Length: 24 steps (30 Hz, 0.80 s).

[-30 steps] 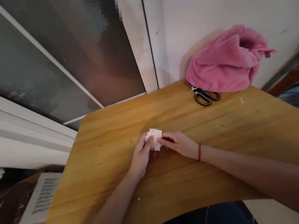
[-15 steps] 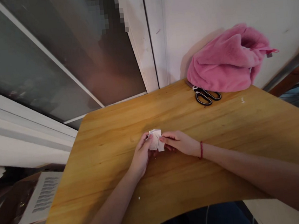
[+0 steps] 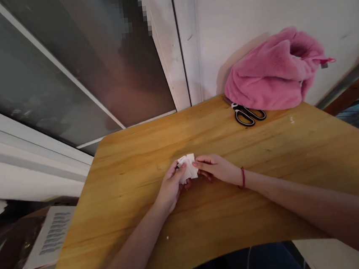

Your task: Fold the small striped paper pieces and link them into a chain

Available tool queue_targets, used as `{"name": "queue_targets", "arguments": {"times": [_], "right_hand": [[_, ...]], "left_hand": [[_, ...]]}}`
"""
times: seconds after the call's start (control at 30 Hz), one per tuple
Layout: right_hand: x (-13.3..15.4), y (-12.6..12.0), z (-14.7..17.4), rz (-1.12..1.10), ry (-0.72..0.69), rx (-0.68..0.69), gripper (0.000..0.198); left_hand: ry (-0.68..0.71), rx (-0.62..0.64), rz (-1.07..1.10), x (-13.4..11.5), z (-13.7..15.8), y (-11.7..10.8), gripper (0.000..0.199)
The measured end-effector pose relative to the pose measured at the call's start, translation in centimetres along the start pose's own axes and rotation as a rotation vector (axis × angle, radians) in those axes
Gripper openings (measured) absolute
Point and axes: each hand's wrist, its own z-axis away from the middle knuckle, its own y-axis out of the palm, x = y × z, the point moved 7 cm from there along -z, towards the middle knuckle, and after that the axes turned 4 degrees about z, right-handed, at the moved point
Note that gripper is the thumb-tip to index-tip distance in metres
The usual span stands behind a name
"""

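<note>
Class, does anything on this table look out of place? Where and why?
A white speck lies near the front of the table, like stray litter. The scissors look odd, their blades hidden, apparently beneath the pink cloth.

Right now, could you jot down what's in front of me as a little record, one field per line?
Left hand: holds the papers from the left, thumb on top
Right hand: fingers at the papers' right edge
Papers: small, white, overlapping; count unclear
Bracelet: red, on the right wrist
Table: wooden, beneath both hands
Scissors: on the table, black handles showing, blades out of sight
Bundle: pink, fluffy, at the table's far right, beside the wall
Box: left of the table, print on its side
</note>
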Motion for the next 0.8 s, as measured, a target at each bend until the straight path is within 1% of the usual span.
{"name": "queue_targets", "arguments": {"times": [0.07,0.17,0.27,0.37,0.47,0.6,0.73,0.8], "right_hand": [[-0.15,-0.22,-0.07,-0.002,0.008,-0.012,0.037],[-0.07,0.16,-0.04,0.034,0.023,0.064,0.038],[0.03,0.03,0.03,0.046,0.058,0.060,0.039],[0.07,0.18,0.01,0.041,0.070,0.099,0.039],[-0.02,-0.30,-0.09,0.018,0.082,0.049,0.039],[0.13,0.22,0.04,0.043,0.087,0.135,0.036],[0.57,0.00,0.15,-0.014,0.060,0.080,0.036],[0.53,0.10,0.18,-0.029,0.064,0.081,0.037]], "left_hand": [[0.009,0.020,0.006,-0.07,0.01,0.14,0.025],[0.000,0.027,0.001,-0.06,0.03,0.19,0.026],[-0.001,0.018,-0.004,-0.08,0.07,0.14,0.027],[-0.004,0.013,0.005,-0.07,0.12,0.15,0.027],[-0.008,0.005,0.015,-0.04,0.14,0.12,0.030],[-0.015,0.005,0.000,0.06,0.10,0.09,0.032],[0.020,0.016,-0.038,-0.13,0.12,0.14,0.030],[0.027,0.026,-0.049,-0.20,0.15,0.24,0.029]]}}
